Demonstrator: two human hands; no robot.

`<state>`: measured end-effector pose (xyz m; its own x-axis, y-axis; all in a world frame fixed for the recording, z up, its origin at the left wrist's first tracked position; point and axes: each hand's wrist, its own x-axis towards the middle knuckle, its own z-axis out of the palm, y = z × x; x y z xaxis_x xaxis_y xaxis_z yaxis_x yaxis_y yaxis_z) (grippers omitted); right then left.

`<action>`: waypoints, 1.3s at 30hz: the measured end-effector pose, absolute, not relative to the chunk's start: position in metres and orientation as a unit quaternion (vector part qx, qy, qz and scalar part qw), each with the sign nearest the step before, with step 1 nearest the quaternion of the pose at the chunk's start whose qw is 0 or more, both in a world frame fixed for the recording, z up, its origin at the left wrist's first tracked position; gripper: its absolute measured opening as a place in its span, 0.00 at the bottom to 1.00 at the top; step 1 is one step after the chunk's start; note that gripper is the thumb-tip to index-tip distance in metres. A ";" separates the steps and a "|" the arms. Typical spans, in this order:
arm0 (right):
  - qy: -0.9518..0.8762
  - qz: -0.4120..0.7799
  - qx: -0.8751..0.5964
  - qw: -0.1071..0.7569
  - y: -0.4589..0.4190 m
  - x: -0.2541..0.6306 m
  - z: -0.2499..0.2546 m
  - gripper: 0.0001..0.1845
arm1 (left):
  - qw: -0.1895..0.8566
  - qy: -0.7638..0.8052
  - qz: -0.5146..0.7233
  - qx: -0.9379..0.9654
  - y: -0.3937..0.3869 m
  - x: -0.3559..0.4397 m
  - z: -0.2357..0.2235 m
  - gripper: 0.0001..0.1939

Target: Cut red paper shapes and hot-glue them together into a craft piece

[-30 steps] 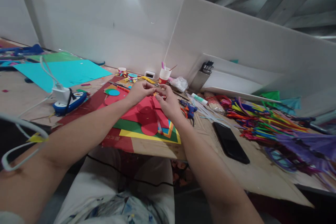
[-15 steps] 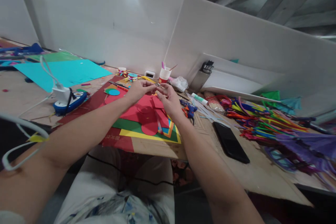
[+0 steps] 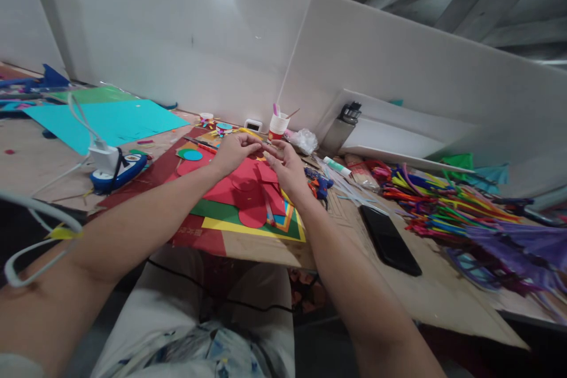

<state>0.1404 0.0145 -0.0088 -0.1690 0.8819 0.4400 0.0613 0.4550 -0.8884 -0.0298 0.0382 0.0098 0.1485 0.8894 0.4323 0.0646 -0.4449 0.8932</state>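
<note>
Both hands meet above a stack of coloured paper on the table. My left hand is closed with its fingertips pinched, close to the fingers of my right hand. The right hand is also bent into a pinch. Whatever lies between the fingertips is too small to make out. Below them is red paper with a cut red circle on it, over green and yellow sheets. A blue paper circle lies left of the left hand. A blue glue gun rests right of the right hand.
Paper cups holding sticks stand behind the hands, near a dark bottle. A glue stick, a black phone and many pipe cleaners lie to the right. A blue-and-white power strip with cables sits left, before a turquoise sheet.
Both hands stay nearly in place, with only slight shifts of the fingers. The things on the table have not visibly moved.
</note>
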 end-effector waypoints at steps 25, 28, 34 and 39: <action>-0.618 0.426 -0.372 0.547 0.013 0.140 -0.004 0.19 | 0.463 0.425 0.432 0.647 0.042 -0.038 0.021 0.13; -0.602 0.415 -0.411 0.545 0.015 0.142 -0.003 0.17 | 0.392 0.459 0.313 0.733 0.047 -0.050 0.023 0.20; -0.648 0.347 -0.484 0.476 0.018 0.145 -0.004 0.11 | 0.263 0.475 0.093 0.835 0.059 -0.068 0.014 0.29; -0.688 0.296 -0.502 0.432 0.018 0.144 -0.007 0.10 | 0.317 0.444 0.103 0.832 0.059 -0.069 0.006 0.27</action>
<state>0.1445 0.0182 -0.0066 -0.1223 0.9468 0.2977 0.4355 0.3208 -0.8411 -0.0686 0.0589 0.0055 0.5853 0.8032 -0.1107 0.6730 -0.4051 0.6189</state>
